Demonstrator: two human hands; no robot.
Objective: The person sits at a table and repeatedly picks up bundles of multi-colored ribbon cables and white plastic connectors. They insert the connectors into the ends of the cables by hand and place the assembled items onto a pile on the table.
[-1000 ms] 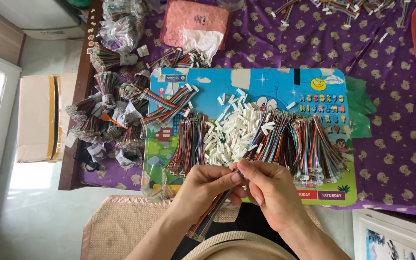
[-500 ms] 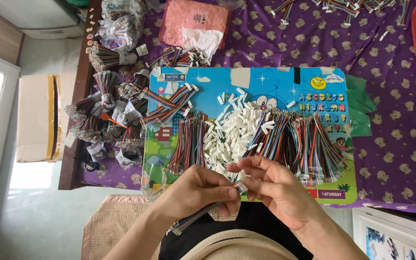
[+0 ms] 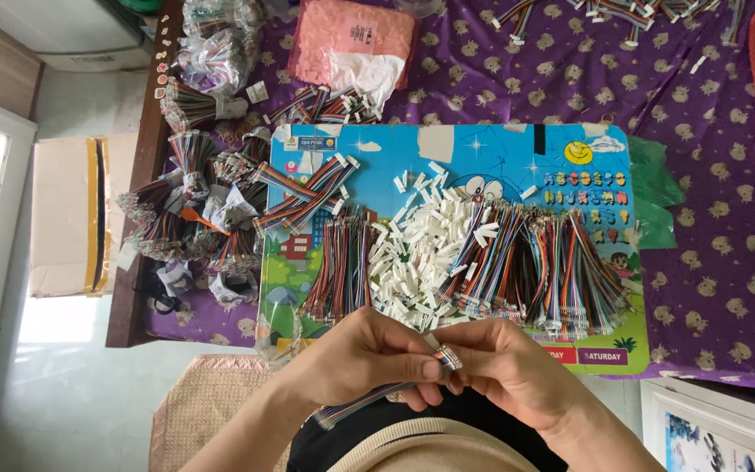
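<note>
pinching ribbon cable [image 3: 369, 400] (multicoloured), left hand [image 3: 362, 357], right hand [image 3: 500, 365], connector pile [image 3: 421, 253] near

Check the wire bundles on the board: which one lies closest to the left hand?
The upright bundle of multicoloured wires left of the white connector pile, just above the left hand. The bigger fanned heap lies right of the pile.

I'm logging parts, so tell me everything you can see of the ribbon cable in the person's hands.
The ribbon cable is a flat band of thin, multicoloured insulated wires, flexible-looking. Its upper end, with bare metal-tipped wire ends, is pinched between the left hand and the right hand, just below the near edge of the cartoon board. From there it slopes down-left under the left palm, its tail hanging free near the person's lap.
</note>
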